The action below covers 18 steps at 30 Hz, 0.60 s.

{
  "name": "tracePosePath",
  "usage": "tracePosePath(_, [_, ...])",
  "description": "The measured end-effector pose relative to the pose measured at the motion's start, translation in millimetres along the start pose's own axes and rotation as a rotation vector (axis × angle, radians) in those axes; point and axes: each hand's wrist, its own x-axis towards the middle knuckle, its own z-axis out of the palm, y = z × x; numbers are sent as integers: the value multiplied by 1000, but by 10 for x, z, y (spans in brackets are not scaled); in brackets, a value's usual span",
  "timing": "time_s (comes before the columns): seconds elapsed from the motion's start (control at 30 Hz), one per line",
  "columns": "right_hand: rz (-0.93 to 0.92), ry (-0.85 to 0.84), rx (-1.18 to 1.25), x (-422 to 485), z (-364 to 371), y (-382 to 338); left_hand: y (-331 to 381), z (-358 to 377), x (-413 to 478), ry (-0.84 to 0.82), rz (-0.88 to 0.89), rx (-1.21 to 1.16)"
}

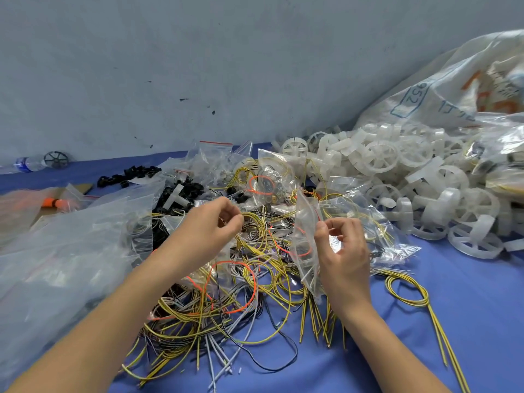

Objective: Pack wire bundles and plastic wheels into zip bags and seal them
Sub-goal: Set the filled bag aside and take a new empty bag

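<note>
Wire bundles [226,293] lie in a tangled heap at the centre and lower centre of the frame: yellow, grey, black and orange strands spread over the blue table [467,321].

Left hand [209,225]: centre of frame, above the heap. Fingers are curled, with thumb and fingertips pinching a yellow coil [253,226] at the top of the tangle.

Right hand [344,251]: right of centre. Thumb and forefinger pinch the edge of a clear zip bag [304,248], which stands roughly upright just left of the hand. The remaining fingers are loosely curled. Whether the bag's mouth is open cannot be told.

Plastic wheels [397,171]: a large white, translucent pile at the right, running from the wall to the table's right edge.

Other items noted:
- Filled small bags [269,177] holding wire, behind the hands.
- One loose yellow loop [408,290] on bare table at lower right, apart from the heap.
- Large clear plastic sheets [71,251] covering the left side.
- Black parts [175,194] at centre left, partly under plastic.
- Printed sack [453,80] in the upper right corner.
- Water bottle [28,163] lying beside a dark wheel [56,159] at the far left, against the grey wall [198,66].
</note>
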Motion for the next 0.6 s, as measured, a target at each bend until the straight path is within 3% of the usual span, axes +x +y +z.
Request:
tracePosePath(0.13, [0, 3, 3, -2, -5, 11, 32, -81, 53, 100, -65, -198])
tracePosePath(0.27, [0, 2, 9, 4, 2, 26, 65, -170, 115, 89, -284, -657])
tracePosePath(0.37, [1, 4, 7, 6, -9, 36, 94, -211, 124, 123, -334, -814])
tracePosePath(0.47, [3, 8, 8, 8, -10, 34, 139, -260, 70, 352, -182, -675])
tracePosePath(0.53, [2, 6, 2, 6, -4, 28, 184, -274, 7, 503, -3, -351])
tracePosePath(0.6, [-4, -2, -6, 2, 1, 21, 247, -246, -60, 540, 143, -106])
